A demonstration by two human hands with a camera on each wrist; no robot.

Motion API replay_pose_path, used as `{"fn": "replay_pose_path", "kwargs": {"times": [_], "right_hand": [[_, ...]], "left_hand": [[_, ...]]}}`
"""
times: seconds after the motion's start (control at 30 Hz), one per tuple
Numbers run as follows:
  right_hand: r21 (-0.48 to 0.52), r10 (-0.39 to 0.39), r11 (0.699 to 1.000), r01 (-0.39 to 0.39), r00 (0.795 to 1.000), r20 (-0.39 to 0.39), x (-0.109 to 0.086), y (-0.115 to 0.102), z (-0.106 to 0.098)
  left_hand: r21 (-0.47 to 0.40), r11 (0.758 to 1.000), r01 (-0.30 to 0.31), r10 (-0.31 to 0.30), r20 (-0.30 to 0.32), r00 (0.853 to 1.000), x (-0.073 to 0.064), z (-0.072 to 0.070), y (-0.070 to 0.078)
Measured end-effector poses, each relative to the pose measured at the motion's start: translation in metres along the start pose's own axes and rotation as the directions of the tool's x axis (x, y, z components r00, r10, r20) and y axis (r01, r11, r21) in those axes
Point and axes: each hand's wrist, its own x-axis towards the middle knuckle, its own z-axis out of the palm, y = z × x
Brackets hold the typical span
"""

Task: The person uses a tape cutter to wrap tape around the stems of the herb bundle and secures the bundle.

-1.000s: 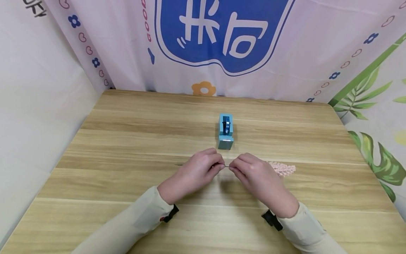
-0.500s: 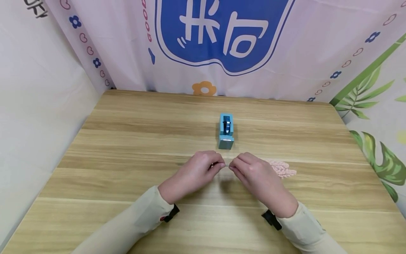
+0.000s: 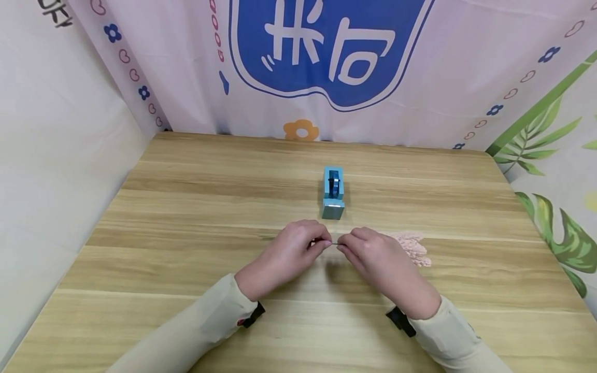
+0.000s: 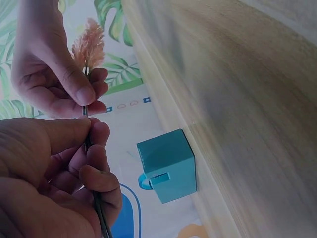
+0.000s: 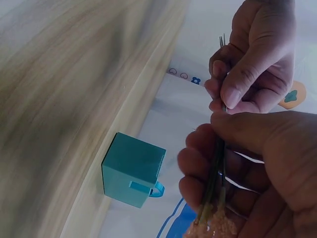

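A small bunch of pink artificial flowers with thin dark stems is held level above the table between both hands. My left hand pinches the stems between thumb and fingers, and their thin ends poke out to its left. My right hand grips the same stems just beside it, nearer the fluffy heads. Only a short piece of stem shows between the fingertips in the head view. Just beyond the hands stands a light-blue tape dispenser, touched by neither hand.
The wood-grain table runs back to a white and pink curtain with a blue printed sign. Leaf-printed cloth hangs at the right and a white cloth at the left.
The pink heads have turned and fanned out, with their tips now lower and slightly further left. Stem ends at the left have shifted slightly. Both hands stay almost in place, still gripping the stems.
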Motion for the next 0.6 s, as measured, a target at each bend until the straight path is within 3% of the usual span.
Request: {"fn": "replay_pose_path", "kwargs": {"times": [0.27,0.43,0.6], "right_hand": [[-0.016,0.001,1.0,-0.002,1.0,-0.009,-0.0007,0.0012,0.0011],[-0.01,0.011,1.0,-0.011,0.999,-0.047,-0.0011,0.0022,0.0036],[0.018,0.029,0.999,-0.028,0.999,-0.036,-0.0012,0.0015,0.0045]], "left_hand": [[0.008,1.0,-0.005,0.005,-0.002,1.0,0.0011,0.0009,-0.0025],[0.042,0.999,0.022,-0.024,0.037,0.999,0.0022,0.0003,-0.003],[0.06,0.998,0.028,-0.031,0.058,0.998,0.0026,0.0005,-0.0034]]}}
